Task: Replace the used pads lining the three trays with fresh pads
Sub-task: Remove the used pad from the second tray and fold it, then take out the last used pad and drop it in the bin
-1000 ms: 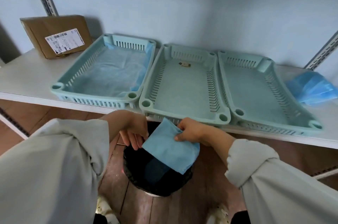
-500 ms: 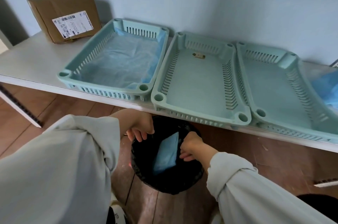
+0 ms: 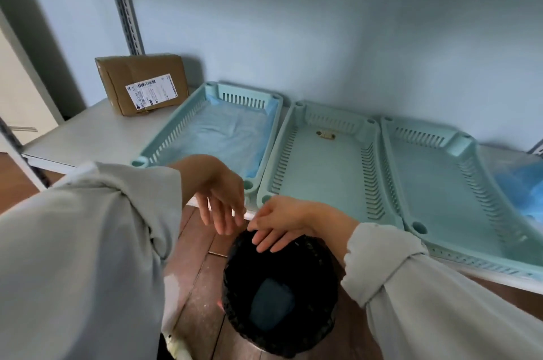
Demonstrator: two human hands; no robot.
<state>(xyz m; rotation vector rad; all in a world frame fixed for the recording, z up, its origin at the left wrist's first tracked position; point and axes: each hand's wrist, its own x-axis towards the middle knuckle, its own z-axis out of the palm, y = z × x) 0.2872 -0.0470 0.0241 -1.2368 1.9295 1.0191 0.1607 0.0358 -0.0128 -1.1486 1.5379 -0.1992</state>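
Note:
Three mint-green trays stand side by side on a white shelf. The left tray (image 3: 164, 143) holds a light blue pad (image 3: 226, 133). The middle tray (image 3: 326, 171) and the right tray (image 3: 446, 198) show bare bottoms. A folded blue pad (image 3: 271, 302) lies inside the black bin (image 3: 320, 324) on the floor below. My left hand (image 3: 220, 198) hangs with relaxed fingers above the bin's rim and holds nothing. My right hand (image 3: 279, 221) hovers beside it, fingers straight, also empty. A heap of blue pads (image 3: 523, 186) lies at the shelf's right end.
A brown cardboard box (image 3: 141, 83) with a white label leans against the wall at the shelf's left end. A metal upright (image 3: 123, 1) rises behind it. The shelf's front edge (image 3: 53, 158) runs just above the bin. Wooden floor lies underneath.
My right hand has let go of the folded blue pad, which now lies in the bin. Both hands have risen out of the bin toward the shelf edge.

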